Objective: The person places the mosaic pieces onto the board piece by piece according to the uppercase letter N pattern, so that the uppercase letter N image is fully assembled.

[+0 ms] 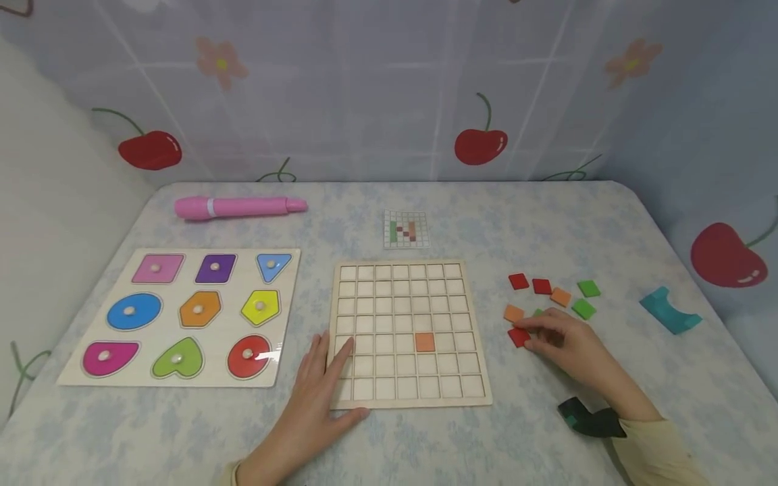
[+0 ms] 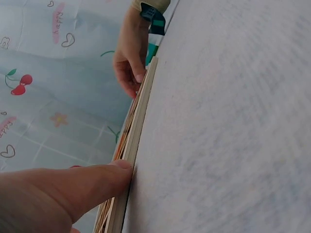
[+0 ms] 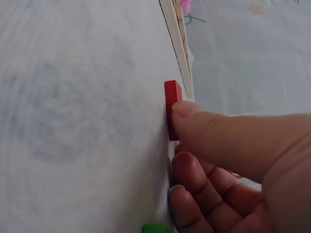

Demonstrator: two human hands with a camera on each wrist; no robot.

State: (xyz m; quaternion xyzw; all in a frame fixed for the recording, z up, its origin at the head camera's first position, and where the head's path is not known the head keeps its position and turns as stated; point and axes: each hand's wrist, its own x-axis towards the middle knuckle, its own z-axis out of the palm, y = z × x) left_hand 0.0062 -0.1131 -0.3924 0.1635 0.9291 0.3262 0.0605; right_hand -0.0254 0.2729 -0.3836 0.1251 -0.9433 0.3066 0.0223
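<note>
A square wooden grid board lies flat in the middle of the table, with one orange tile in a cell right of its centre. My left hand rests on the board's lower left corner, fingers fairly straight along the left side. Its thumb touches the near edge in the left wrist view. Right of the board, my right hand pinches a red tile lying on the table, thumb against its side. Around that hand lie red tiles, orange tiles and green tiles, one green partly hidden by the fingers.
A knobbed shape puzzle lies at left, below a pink microphone-like stick. Behind the board is a small pattern card with coloured squares. A teal curved piece sits at far right. A dark band is by the right wrist.
</note>
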